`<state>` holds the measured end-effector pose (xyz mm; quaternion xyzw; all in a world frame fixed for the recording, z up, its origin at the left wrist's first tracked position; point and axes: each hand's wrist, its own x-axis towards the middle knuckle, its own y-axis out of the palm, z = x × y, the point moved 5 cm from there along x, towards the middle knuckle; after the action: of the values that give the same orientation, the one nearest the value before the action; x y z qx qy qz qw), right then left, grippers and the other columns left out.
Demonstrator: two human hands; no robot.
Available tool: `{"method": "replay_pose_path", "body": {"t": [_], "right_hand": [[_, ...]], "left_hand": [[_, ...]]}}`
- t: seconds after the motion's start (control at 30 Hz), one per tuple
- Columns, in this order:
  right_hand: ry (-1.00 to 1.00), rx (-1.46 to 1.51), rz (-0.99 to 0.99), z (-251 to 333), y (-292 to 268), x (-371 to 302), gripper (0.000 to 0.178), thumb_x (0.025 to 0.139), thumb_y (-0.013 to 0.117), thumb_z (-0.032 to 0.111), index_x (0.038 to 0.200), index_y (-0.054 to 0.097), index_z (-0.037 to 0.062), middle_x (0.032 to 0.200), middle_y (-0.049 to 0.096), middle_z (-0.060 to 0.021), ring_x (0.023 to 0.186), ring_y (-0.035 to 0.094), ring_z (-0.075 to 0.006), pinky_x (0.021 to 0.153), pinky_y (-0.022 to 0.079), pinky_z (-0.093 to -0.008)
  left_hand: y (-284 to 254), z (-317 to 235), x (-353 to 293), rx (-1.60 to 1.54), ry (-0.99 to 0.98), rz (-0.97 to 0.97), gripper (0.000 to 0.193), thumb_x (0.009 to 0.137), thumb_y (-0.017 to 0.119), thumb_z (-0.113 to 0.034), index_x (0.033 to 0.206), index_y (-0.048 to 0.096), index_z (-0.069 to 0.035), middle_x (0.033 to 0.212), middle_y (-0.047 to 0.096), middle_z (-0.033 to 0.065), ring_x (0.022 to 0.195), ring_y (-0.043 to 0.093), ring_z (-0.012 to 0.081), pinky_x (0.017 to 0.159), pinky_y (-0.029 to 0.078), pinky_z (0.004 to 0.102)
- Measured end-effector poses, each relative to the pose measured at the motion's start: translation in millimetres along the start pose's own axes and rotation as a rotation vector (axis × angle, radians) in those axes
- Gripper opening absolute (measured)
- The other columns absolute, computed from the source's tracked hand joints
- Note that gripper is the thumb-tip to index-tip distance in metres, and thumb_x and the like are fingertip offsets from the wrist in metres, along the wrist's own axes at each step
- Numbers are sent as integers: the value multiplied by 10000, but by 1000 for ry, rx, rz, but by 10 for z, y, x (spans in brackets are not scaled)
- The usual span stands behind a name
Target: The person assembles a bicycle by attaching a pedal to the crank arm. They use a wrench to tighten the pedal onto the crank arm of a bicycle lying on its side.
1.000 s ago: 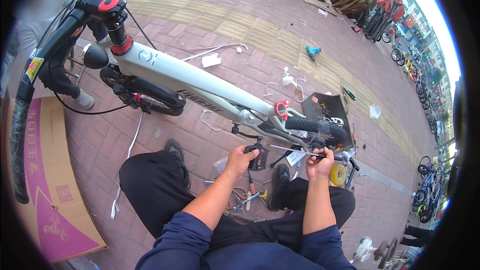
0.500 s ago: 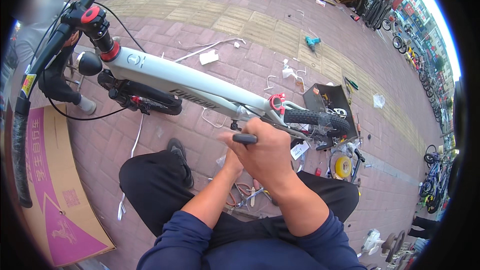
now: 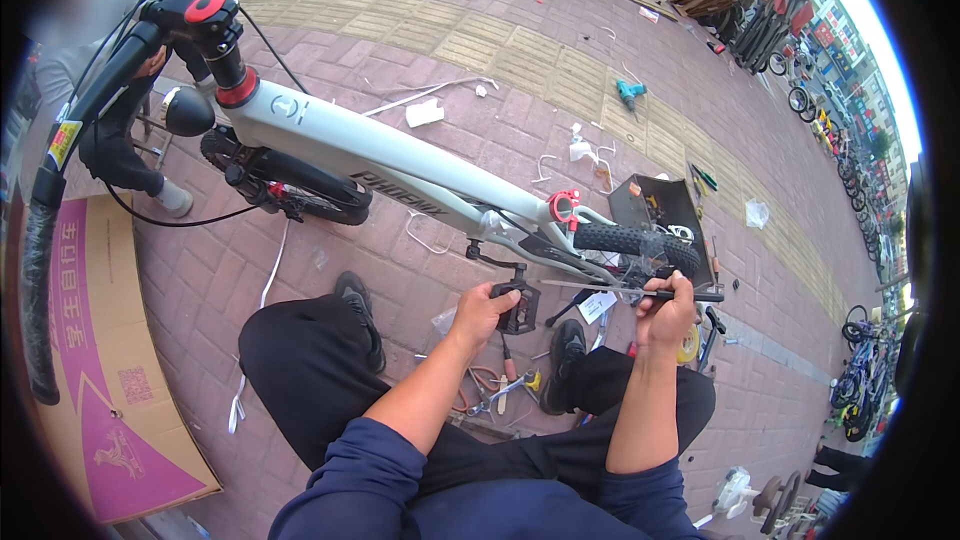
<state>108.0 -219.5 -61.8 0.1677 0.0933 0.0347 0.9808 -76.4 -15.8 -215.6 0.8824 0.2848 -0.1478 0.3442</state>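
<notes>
Left hand (image 3: 487,312): fingers closed, pinching one black rectangular platform pedal (image 3: 520,315) at its left side.
Right hand (image 3: 665,315): fingers closed around the black handle of one slim metal-shafted tool (image 3: 590,286), right of the pedal, shaft pointing toward it.
Pedal: apparently already on one black crank arm (image 3: 498,260); cannot tell how tight.
Bicycle: one pale-grey frame (image 3: 400,165), beyond the pedal, with one black handlebar (image 3: 130,53) already mounted; one red seat clamp (image 3: 563,206), open-topped, apparently left unfinished.
Drill: one teal (image 3: 630,92), far beyond the pedal, rightward.
</notes>
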Motion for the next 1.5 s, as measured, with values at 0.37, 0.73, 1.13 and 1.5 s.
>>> {"method": "replay_pose_path", "body": {"t": [0.37,0.73,1.13,1.5], "right_hand": [[511,258,-57,-907,-552,449,158,915,601,276,827,567,149,743,648,-61,551,533,-175,480,410,-301],[-152,-328,236,298,516,-449,241,997,660,193,821,550,71,762,707,-115,484,580,-100,438,469,-234],[666,245,-118,-1379,-645,501,119,911,556,204,879,551,89,738,582,-34,543,500,-121,462,399,-259],[230,110,-143,-719,-308,148,253,982,618,327,849,547,124,719,613,-40,485,528,-129,405,388,-257]], "left_hand": [[17,-13,4,-89,-26,50,203,955,730,-156,1061,693,14,947,743,71,777,689,135,735,567,309],[-7,-208,-78,340,80,-175,235,883,773,-170,949,710,47,839,749,96,711,689,145,650,551,321],[-24,-144,-22,117,31,-21,226,939,741,-143,1053,670,39,923,745,91,770,707,140,714,584,297],[-84,-80,-26,-49,-14,60,242,950,734,-129,1091,631,38,960,741,107,809,716,161,750,601,320]]}}
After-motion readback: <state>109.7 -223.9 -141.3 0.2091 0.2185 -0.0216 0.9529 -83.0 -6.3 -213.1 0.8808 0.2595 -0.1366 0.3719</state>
